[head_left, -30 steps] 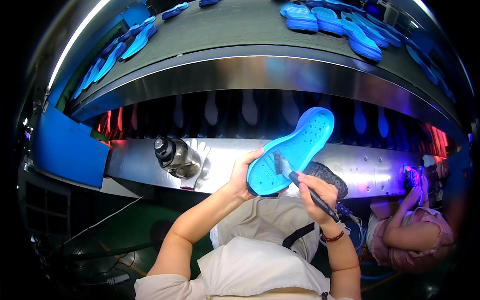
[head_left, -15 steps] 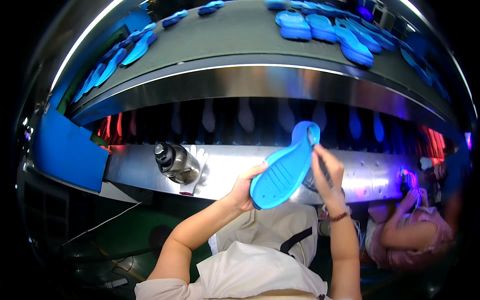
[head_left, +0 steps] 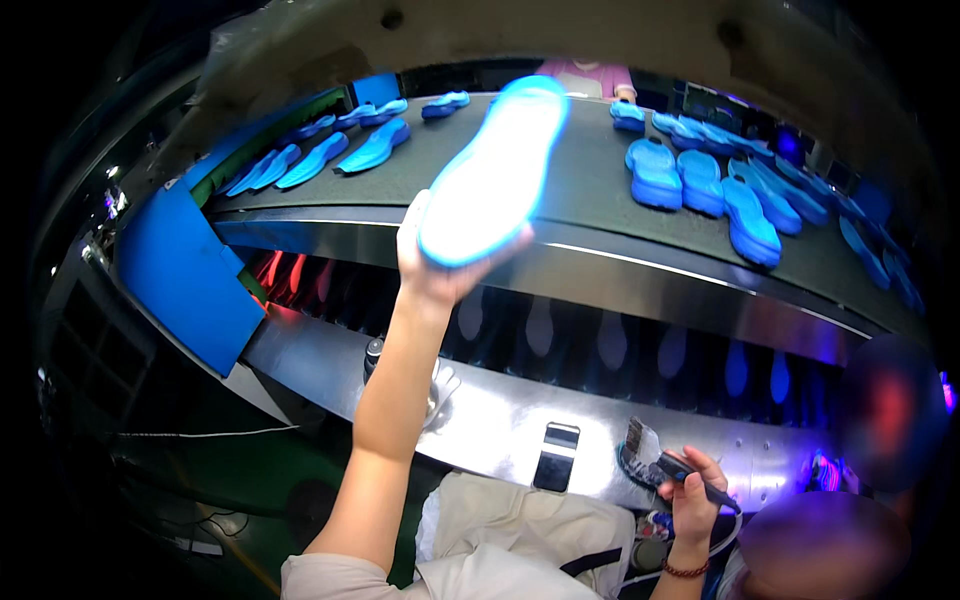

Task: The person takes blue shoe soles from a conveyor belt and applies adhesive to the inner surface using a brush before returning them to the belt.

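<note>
Blue foam shoe sole (head_left: 497,170), earlier held low beside the brush, had risen far over the grey conveyor belt (head_left: 600,195), left hand (head_left: 440,265) fingers curled around its heel. Right hand (head_left: 695,495) had dropped near, fingers wrapped around a dark-handled brush (head_left: 665,462).

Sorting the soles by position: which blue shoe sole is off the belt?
The light-blue foam shoe sole gripped by the left hand, raised above the grey conveyor belt; the others lie flat on it.
</note>
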A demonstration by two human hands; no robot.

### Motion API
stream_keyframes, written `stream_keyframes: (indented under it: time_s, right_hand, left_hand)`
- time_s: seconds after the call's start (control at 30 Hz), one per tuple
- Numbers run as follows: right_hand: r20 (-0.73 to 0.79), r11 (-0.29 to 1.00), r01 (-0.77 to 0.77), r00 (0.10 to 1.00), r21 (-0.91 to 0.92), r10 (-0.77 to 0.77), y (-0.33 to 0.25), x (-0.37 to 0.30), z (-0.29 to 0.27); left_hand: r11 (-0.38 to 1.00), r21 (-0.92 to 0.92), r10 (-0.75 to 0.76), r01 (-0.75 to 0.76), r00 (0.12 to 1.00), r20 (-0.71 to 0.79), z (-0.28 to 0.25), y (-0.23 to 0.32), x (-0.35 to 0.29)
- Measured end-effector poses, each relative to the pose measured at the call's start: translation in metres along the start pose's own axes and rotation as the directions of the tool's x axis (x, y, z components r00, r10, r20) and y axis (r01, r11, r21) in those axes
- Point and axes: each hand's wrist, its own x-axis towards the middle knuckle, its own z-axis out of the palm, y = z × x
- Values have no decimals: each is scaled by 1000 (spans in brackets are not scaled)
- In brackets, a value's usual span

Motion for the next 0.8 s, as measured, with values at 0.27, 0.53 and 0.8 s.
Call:
stream_keyframes:
  time_s: [0.27, 0.53, 0.8]
  right_hand:
    - [-381, 999, 32, 924, -3, -31, 21, -10, -41]
    - [447, -78, 547, 585, -834, -677, -24, 9, 29]
    - [488, -153, 521, 600, -840, -634, -41, 9, 24]
  left_hand:
    - [918, 394, 77, 39, 959, -274, 22, -104, 111]
    - [-751, 647, 30, -132, 972, 232, 3, -147, 150]
    - [-5, 934, 762, -358, 603, 235, 20, -113, 53]
